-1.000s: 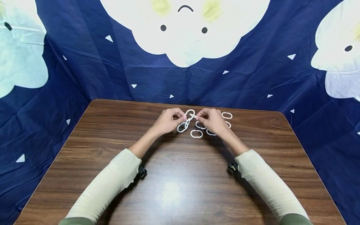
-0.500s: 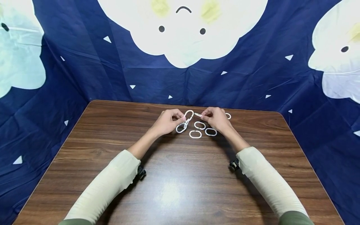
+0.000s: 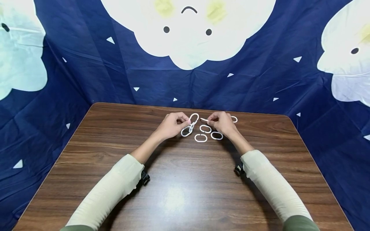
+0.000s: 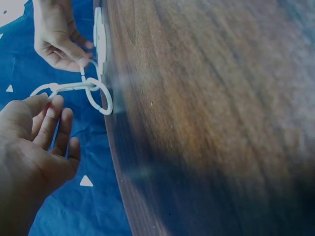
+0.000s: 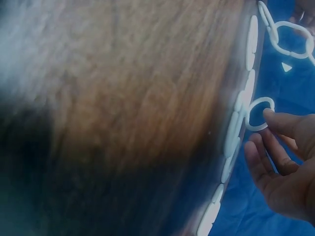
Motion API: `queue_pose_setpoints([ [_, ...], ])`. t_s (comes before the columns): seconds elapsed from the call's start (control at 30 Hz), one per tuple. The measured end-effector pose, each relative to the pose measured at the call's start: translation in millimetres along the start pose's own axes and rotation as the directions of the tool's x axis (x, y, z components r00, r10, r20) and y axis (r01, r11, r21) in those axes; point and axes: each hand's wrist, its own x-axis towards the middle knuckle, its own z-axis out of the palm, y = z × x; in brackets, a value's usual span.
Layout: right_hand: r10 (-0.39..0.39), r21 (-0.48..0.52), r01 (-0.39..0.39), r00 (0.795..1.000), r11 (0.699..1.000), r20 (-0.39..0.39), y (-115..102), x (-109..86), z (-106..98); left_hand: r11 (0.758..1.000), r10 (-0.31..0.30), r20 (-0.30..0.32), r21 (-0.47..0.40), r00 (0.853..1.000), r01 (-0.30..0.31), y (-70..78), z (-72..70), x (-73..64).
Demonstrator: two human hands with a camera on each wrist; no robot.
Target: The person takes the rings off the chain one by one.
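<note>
Thumb and fingers of my left hand (image 3: 173, 125) pinch the top link of a short chain of white plastic oval links (image 4: 74, 86). The chain's lowest link (image 4: 110, 103) hangs down close to the tabletop in the left wrist view. To the right, my right hand (image 3: 222, 122) pinches a single white link (image 5: 247, 118) by one side. In the head view this link appears nearly edge-on, its tip pointing toward the chain with a small gap between them. My right fingertips hide part of it.
Several loose white oval links lie on the wooden table (image 3: 173, 166), among them a front link (image 3: 200, 141) and another link (image 3: 236, 119) partly behind my right hand. The table's far edge runs just beyond both hands, with a blue cloud-print cloth (image 3: 162, 80) behind it.
My right hand has drawn its link away from the chain's top link, slightly to the right; earlier the two overlapped. My left hand keeps its hold with little movement.
</note>
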Motion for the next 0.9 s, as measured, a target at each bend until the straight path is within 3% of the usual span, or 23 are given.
queue_pose_setpoints([
  [0.17,0.016,-0.008,-0.016,1.000,1.000,-0.004,38.5,22.5,17.3,1.000,-0.003,0.000,-0.002,1.000,0.003,0.0,0.5,-0.1],
  [0.23,0.023,-0.018,-0.023,1.000,1.000,0.005,44.2,26.9,21.2,1.000,-0.004,0.003,0.001,1.000,0.004,-0.3,0.9,0.0],
  [0.53,0.061,-0.045,-0.061,0.998,0.997,0.004,44.9,31.7,27.0,1.000,-0.010,0.016,-0.010,1.000,0.010,1.2,2.6,0.7],
  [0.9,0.044,-0.053,-0.043,0.999,0.998,0.017,50.6,31.6,28.9,1.000,-0.020,0.023,-0.006,1.000,0.020,1.2,2.3,1.6],
])
